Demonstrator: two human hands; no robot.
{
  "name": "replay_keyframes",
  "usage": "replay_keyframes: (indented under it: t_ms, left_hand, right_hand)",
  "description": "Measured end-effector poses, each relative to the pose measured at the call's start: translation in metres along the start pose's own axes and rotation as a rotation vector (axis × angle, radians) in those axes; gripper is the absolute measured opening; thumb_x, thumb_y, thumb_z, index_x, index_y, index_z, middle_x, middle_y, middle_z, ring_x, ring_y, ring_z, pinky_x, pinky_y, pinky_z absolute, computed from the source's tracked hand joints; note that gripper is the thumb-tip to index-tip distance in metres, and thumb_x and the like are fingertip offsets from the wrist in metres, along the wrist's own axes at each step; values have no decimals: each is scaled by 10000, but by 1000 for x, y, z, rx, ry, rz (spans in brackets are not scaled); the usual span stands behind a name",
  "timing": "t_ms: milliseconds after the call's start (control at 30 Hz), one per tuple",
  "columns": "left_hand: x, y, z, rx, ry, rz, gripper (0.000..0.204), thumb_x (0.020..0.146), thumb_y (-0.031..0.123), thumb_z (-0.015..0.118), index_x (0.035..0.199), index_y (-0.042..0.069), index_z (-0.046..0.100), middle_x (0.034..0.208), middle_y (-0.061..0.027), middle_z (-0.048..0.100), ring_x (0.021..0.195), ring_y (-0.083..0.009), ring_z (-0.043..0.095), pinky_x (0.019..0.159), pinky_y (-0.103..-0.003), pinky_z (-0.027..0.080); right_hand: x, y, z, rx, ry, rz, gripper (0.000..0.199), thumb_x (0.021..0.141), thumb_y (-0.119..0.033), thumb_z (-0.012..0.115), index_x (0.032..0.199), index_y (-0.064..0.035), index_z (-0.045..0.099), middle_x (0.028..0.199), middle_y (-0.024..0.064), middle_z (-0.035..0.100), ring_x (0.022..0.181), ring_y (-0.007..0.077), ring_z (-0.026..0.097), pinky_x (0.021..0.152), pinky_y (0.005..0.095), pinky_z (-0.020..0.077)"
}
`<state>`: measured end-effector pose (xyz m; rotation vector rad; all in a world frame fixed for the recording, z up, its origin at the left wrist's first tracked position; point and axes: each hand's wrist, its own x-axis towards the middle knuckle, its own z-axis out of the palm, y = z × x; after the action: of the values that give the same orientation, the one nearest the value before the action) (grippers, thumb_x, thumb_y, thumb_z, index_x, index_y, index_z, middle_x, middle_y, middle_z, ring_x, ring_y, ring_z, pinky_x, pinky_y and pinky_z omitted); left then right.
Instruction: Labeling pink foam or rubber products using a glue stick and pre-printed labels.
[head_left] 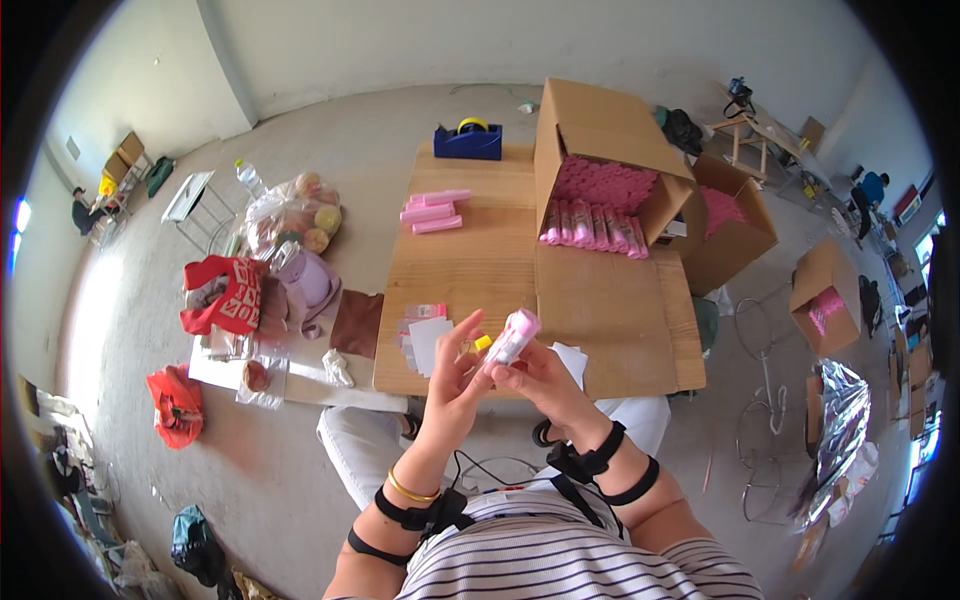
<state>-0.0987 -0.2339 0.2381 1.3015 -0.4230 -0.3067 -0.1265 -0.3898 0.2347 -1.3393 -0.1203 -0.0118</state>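
Observation:
A pink cylindrical tube (512, 338) with a pale printed label is held up at a tilt over the table's near edge. My left hand (455, 375) pinches its lower end, with the index finger raised away from it. My right hand (550, 385) is closed on the tube's lower right side. Something small and yellow (483, 343) shows by my left fingers; what it is, I cannot tell. Flat white papers and pink-printed cards (428, 335) lie just beyond my left hand. White paper (572, 362) pokes out behind my right hand.
Several pink tubes (435, 212) lie at the table's (480, 270) far left, below a blue tape dispenser (468, 143). A cardboard box (610, 120) on its side holds many pink tubes. Another open box (750, 240) stands to its right. Bags of fruit (300, 215) sit left of the table.

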Motion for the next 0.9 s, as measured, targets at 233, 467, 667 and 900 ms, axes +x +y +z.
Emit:
replay_keyframes:
  t_ms: [233,467,667,900]
  left_hand:
    - [-13,6,-23,-166,67,-197,384,976,227,463,1315,49,439,1315,-76,462,1132,-189,523,912,-314,419]
    - [-10,-8,-36,-85,114,-189,271,958,244,496,1157,70,556,1127,-29,584,980,-133,575,812,-280,447]
    - [9,1,-1,-146,57,-260,196,950,195,491,1076,66,568,1048,-29,599,938,-122,571,803,-268,437]
    - [17,-16,-22,-210,166,-250,158,955,162,487,1052,72,574,1016,-28,607,863,-112,583,767,-245,445]
  right_hand:
    - [-60,-132,-24,273,562,-717,380,918,-382,552,1096,-46,544,987,76,562,800,175,561,772,307,478]
    - [-32,-115,-65,-636,636,-852,249,843,-201,665,978,-4,594,983,107,583,814,207,619,696,308,507]
    - [-29,-46,-119,-577,429,-47,283,874,-232,658,1026,-2,595,950,66,629,875,129,587,780,312,478]
    - [-2,-27,-184,-496,542,-349,277,943,-239,526,1090,-7,559,1022,121,620,954,173,598,810,304,488]
